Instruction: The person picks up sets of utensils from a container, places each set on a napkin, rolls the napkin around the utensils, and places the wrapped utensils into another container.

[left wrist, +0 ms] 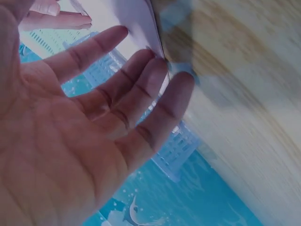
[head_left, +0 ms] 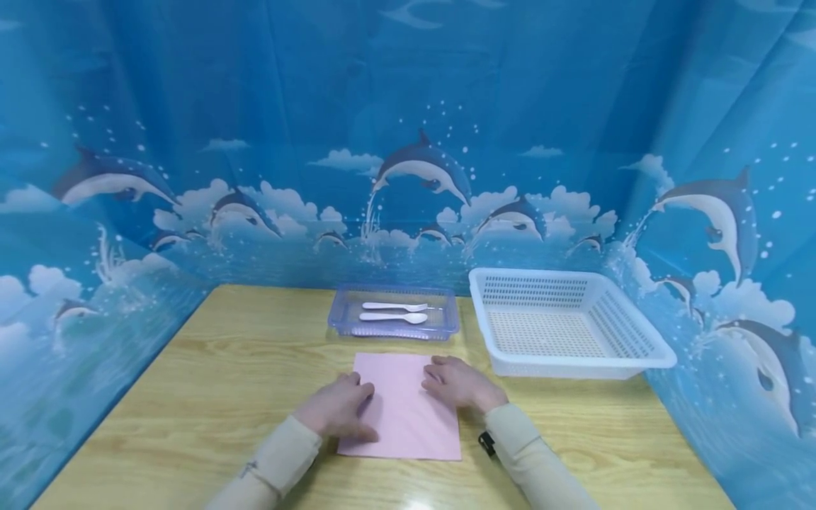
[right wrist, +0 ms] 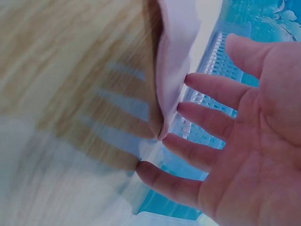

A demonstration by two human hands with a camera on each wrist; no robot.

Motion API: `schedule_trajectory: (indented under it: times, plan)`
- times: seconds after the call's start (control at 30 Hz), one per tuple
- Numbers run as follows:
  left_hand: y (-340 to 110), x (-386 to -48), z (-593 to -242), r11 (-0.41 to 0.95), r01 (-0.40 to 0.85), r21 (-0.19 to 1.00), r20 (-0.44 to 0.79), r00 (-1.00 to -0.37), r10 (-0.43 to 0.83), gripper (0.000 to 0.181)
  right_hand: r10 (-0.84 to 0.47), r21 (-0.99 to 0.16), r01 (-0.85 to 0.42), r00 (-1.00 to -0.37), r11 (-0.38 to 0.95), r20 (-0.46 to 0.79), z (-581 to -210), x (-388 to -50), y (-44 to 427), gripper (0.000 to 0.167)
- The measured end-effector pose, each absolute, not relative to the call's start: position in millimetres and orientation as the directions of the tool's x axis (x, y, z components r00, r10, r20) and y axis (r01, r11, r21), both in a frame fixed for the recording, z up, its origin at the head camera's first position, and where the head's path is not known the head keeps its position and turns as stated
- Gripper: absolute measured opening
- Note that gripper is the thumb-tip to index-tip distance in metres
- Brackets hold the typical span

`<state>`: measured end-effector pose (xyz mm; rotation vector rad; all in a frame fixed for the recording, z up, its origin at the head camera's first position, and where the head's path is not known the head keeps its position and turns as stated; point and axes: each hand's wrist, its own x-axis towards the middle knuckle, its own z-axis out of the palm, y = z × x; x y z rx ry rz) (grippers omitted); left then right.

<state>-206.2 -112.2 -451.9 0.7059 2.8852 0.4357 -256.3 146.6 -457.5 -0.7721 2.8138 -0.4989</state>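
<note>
A pink square cloth point(head_left: 404, 418) lies flat on the wooden table in the head view. My left hand point(head_left: 338, 407) rests at its left edge, fingers relaxed and slightly bent. On the cloth's upper right edge is my right hand point(head_left: 462, 384). In the left wrist view, the fingertips of the left hand point(left wrist: 94, 117) touch the edge of the cloth point(left wrist: 136, 23). The right wrist view has the right hand point(right wrist: 235, 127) with spread fingers, the tips at the edge of the cloth point(right wrist: 176, 52). Neither hand grips anything.
Behind the cloth stands a clear purple basket point(head_left: 341, 329) holding a white fork point(head_left: 392, 307) and a white spoon point(head_left: 395, 317). A larger white basket point(head_left: 574, 363) is at the back right of the table point(head_left: 255, 340). Blue dolphin curtains point(head_left: 408, 85) surround the table.
</note>
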Motion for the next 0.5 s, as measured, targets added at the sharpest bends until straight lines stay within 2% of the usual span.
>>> schedule_trajectory:
  times: [0.23, 0.5]
  plan:
    - [-107.2, -202.9, -447.5, 0.875, 0.394, 0.282, -0.081, -0.899, 0.431, 0.064, -0.520, -0.342, -0.468, -0.851, 0.815, -0.075, -457.0, -255.0, 146.4, 0.042]
    - [-110.2, -209.0, -444.5, 0.866, 0.365, 0.342, -0.121, -0.897, 0.426, 0.059, -0.493, -0.328, -0.450, -0.868, 0.831, -0.058, -458.6, -256.8, 153.2, 0.034]
